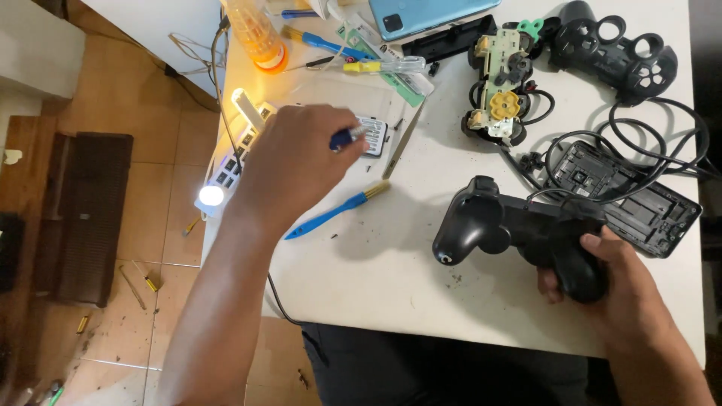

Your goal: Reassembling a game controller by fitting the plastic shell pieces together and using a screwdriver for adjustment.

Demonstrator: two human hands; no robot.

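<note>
- The right hand (620, 289) wraps one grip of a glossy black plastic controller shell (519, 233), fingers curled tight around it, at the near right of the white table (391, 278).
- The shell's other rounded grip points left and rests just above the tabletop.
- The left hand (297, 162) is closed on a small blue-handled tool (347, 137), whose metal end pokes out between the fingers over a small flat screw tray (374, 135).
- Just below that hand lies a blue plastic pry tool (331, 212) with a brass-coloured tip.
- Thin metal tweezers (404, 141) lie beside the tray.
- Farther back sits an opened controller board (502, 86), yellow and cream parts showing, with a black front shell (613, 49) beside it.
- Black cable (662, 139) loops around a flat black case (624, 195) on the right.
- A lit white power strip (229, 162) hangs at the left edge.
</note>
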